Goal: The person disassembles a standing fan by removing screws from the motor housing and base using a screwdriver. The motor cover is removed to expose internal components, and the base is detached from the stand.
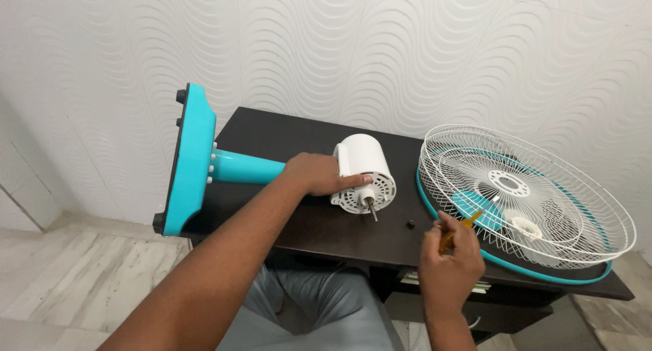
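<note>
Dismantled pedestal fan on dark table (272, 130): teal base (192, 159) tipped on edge at far left of white motor housing (363, 171), which the left hand (319, 174) clasps. Small black knob (410, 224) lies just right of motor. Right hand (449, 256) pinches yellow-handled screwdriver (462, 227) w/ wire grilles (526, 195) stacked beyond.
</note>
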